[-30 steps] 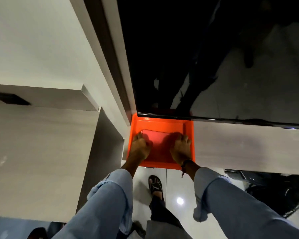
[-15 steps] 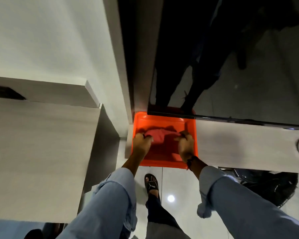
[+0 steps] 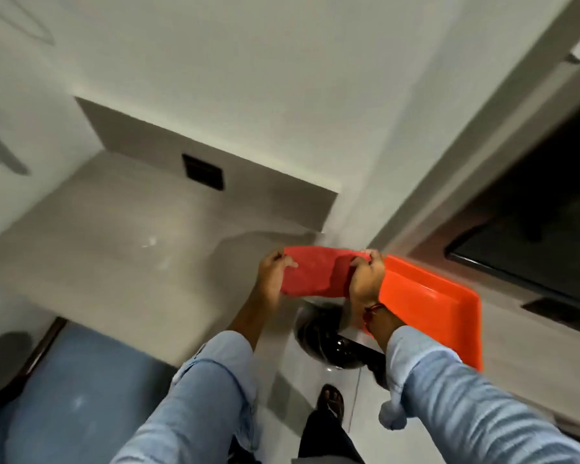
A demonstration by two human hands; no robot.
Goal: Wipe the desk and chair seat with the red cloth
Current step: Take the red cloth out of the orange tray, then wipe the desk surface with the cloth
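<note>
The red cloth (image 3: 315, 272) hangs stretched in the air between my two hands. My left hand (image 3: 272, 272) pinches its left edge and my right hand (image 3: 366, 279) pinches its right edge. Both hands are raised over the gap between the grey wood-grain desk (image 3: 114, 249) on the left and the orange tray (image 3: 426, 296) on the right. The blue chair seat (image 3: 74, 390) shows at the lower left, below the desk's front edge.
The orange tray lies on a second grey counter (image 3: 529, 360) under a dark screen (image 3: 543, 236). A black socket panel (image 3: 202, 171) sits in the desk's raised back. Below my hands are a dark round bin (image 3: 329, 339), the tiled floor and my sandalled foot (image 3: 330, 401).
Both hands have lifted the red cloth out of the orange tray and carried it left, spreading it. The view has swung left, bringing the desk and blue seat into sight.
</note>
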